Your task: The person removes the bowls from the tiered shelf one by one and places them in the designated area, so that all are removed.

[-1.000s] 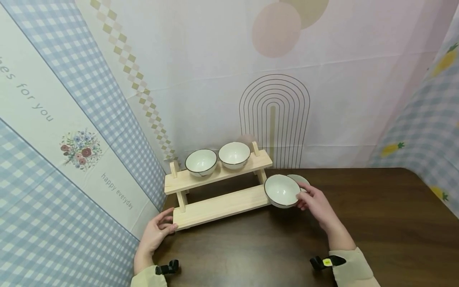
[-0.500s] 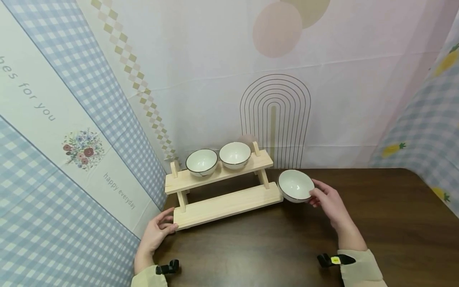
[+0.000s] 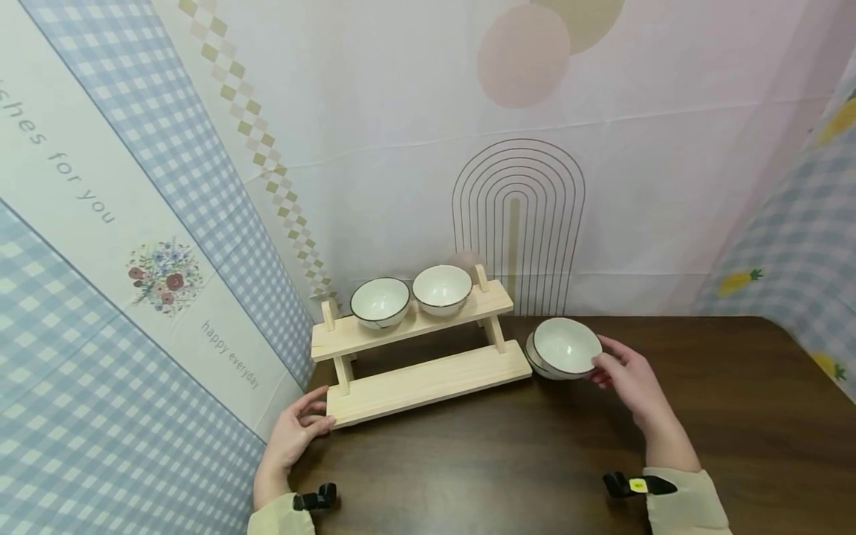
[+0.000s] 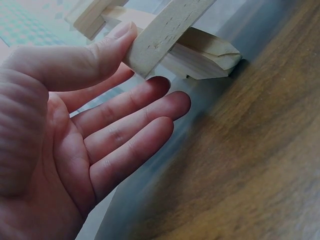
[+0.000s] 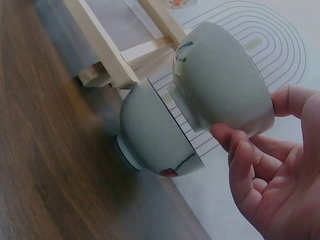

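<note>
My right hand [image 3: 631, 379] pinches the rim of a white dark-rimmed bowl [image 3: 567, 347]. This bowl is held above a second bowl [image 5: 157, 135]; in the right wrist view its foot hangs over the lower one's opening. The lower bowl is on the table by the right end of a two-tier wooden shelf [image 3: 428, 380]. My left hand [image 3: 292, 435] holds the left end of the lower board, thumb on the board [image 4: 160, 40] and the last three fingers [image 4: 135, 155] stretched out below. Two more bowls, left [image 3: 380, 301] and right [image 3: 442, 288], sit on the upper tier.
The dark wooden table [image 3: 468, 468] extends in front of the shelf and to the right. A white patterned cloth [image 3: 374, 200] hangs close behind the shelf. At the left, a blue checked cloth [image 3: 160, 371] stands near my left forearm.
My right hand has carried its bowl to the right, away from the shelf's lower board and over the second bowl. My left hand keeps its place on the board's end.
</note>
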Tool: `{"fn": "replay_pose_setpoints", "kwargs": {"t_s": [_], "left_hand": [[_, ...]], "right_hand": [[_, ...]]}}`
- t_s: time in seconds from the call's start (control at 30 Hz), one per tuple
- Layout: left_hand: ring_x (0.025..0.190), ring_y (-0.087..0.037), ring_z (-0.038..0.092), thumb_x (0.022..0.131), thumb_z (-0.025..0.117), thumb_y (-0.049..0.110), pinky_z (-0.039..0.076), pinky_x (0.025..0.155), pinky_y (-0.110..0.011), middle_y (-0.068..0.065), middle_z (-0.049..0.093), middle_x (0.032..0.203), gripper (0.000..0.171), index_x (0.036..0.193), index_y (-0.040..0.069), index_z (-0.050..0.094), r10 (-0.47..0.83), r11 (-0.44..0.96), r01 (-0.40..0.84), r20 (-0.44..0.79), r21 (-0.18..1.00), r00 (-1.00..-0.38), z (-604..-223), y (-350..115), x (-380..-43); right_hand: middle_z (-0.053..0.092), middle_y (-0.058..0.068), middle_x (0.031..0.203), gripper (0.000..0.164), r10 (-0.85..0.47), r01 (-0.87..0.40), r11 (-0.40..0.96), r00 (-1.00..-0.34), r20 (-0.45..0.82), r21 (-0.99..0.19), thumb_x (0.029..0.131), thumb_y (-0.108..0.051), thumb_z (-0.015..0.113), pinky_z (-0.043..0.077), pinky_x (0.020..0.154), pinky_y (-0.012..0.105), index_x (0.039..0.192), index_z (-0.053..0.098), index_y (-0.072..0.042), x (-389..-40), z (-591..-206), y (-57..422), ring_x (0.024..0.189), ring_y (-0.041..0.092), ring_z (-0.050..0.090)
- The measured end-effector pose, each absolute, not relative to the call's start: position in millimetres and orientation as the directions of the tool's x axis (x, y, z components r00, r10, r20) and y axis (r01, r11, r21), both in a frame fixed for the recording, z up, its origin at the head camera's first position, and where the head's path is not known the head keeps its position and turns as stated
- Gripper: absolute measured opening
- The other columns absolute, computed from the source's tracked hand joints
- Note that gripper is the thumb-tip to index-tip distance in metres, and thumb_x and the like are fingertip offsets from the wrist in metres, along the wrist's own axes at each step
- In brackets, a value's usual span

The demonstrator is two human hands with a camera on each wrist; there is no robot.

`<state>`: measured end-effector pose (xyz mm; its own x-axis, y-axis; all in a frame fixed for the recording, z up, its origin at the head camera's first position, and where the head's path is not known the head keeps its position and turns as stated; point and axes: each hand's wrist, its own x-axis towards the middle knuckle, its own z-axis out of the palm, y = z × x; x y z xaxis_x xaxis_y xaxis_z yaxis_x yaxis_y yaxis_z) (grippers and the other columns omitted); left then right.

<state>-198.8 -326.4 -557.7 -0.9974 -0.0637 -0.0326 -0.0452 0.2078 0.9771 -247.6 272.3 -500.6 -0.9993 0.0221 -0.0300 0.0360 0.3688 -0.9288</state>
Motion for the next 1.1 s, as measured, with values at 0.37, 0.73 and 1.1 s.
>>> {"fn": "replay_pose_setpoints", "kwargs": {"t_s": [0.37, 0.73, 1.1], "left_hand": [[0.086, -0.015, 0.075, 0.090, 0.080, -0.010, 0.065, 0.074, -0.033, -0.025, 0.069, 0.116, 0.068, 0.152, -0.008, 0.053, -0.069, 0.205, -0.041, -0.028, 0.978, -0.997, -559, -324, -200], [0.086, -0.015, 0.075, 0.090, 0.080, -0.010, 0.065, 0.074, -0.033, -0.025, 0.069, 0.116, 0.067, 0.152, -0.007, 0.054, -0.089, 0.213, -0.055, -0.037, 0.975, -0.995, -557, -320, -199], [0.086, -0.014, 0.075, 0.090, 0.079, -0.011, 0.065, 0.074, -0.033, -0.024, 0.069, 0.115, 0.067, 0.151, -0.009, 0.053, -0.091, 0.216, -0.040, -0.021, 0.976, -0.996, -560, -318, -200]], "right_hand": [[0.074, 0.003, 0.097, 0.063, 0.078, 0.065, 0.358, -0.996, -0.039, -0.931, 0.113, -0.025, 0.049, 0.061, 0.074, 0.026, 0.164, 0.031, 0.008, -253, -504, 288, 0.084, 0.012, 0.069], [0.071, -0.010, 0.093, 0.067, 0.155, 0.108, 0.279, -0.986, -0.066, -0.954, 0.113, -0.025, 0.049, 0.061, 0.074, 0.022, 0.167, 0.023, 0.007, -257, -508, 302, 0.082, 0.003, 0.068], [0.067, -0.018, 0.087, 0.071, 0.237, 0.160, 0.207, -0.965, -0.109, -0.965, 0.111, -0.022, 0.049, 0.059, 0.070, 0.018, 0.168, 0.017, 0.004, -262, -511, 314, 0.078, 0.001, 0.067]]}}
